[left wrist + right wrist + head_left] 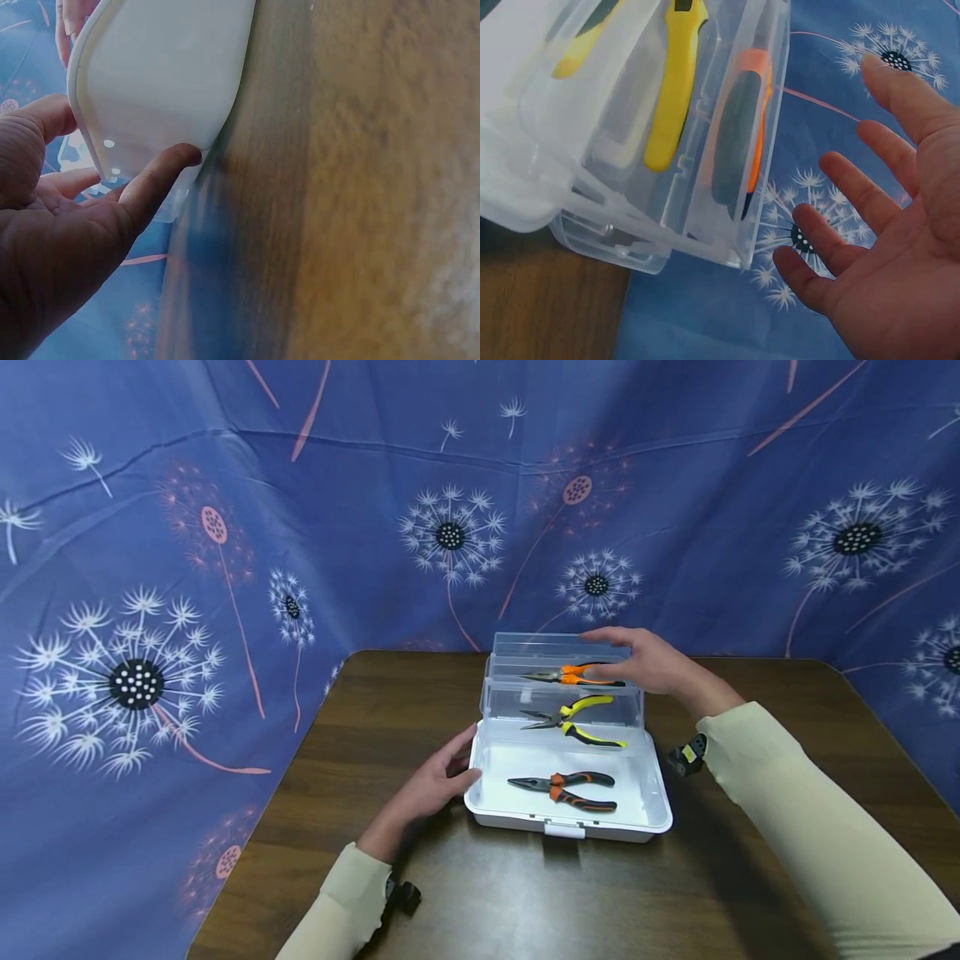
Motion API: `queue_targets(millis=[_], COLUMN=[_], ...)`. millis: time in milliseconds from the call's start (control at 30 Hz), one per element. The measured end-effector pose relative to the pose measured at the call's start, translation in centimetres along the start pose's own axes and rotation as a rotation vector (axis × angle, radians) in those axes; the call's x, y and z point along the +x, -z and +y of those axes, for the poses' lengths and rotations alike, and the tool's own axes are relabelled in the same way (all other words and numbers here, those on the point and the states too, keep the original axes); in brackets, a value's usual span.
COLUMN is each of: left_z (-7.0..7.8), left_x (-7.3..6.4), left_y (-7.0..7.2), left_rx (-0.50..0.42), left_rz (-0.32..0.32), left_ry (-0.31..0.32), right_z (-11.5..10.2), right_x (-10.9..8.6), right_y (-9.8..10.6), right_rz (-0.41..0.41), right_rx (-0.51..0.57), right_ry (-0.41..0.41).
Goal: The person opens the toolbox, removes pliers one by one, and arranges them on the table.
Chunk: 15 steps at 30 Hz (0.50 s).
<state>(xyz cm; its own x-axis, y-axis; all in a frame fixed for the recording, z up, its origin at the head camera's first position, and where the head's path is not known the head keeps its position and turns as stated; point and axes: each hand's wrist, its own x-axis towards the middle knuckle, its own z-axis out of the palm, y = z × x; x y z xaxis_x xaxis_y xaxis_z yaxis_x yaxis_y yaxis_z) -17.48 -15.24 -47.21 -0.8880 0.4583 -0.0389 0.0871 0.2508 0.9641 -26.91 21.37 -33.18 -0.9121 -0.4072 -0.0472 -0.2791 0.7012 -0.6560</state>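
A white toolbox (489, 785) with stepped clear trays stands open on the table. Black-and-orange long-nose pliers (573, 791) lie in its white base. Yellow-and-black pliers (577, 722) rest in the lower clear tray (510, 693), and orange-and-black pliers (562, 675) in the upper clear tray (517, 645). My left hand (437, 783) touches the box's left side, its fingertips spread over the rim and outer wall. Over the right end of the upper tray in the head view is my right hand (648, 664). Its fingers (862, 191) are spread with nothing between them, apart from the tray.
Dark brown wooden table (375, 702) surface extends around the box. Behind it hangs a blue cloth (360, 543) with a dandelion print. A white latch (564, 831) sits on the box's front edge. Both wrists wear small black cameras.
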Motion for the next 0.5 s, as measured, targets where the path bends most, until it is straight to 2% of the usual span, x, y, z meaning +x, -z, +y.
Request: queue_targets(millis=[167,500], left_z=[-0.3,-0.1], left_x=[0.1,0.0], left_y=[0.0,-0.2], left_rx=[0.018,0.015], left_rz=[0.015,0.020], left_ry=[0.010,0.020], right_z=[0.2,0.4], right_x=[0.6,1.4], right_y=[-0.7,-1.8], right_rz=[-0.024,-0.021], right_rx=[-0.003,0.015], right_ry=[0.012,0.018])
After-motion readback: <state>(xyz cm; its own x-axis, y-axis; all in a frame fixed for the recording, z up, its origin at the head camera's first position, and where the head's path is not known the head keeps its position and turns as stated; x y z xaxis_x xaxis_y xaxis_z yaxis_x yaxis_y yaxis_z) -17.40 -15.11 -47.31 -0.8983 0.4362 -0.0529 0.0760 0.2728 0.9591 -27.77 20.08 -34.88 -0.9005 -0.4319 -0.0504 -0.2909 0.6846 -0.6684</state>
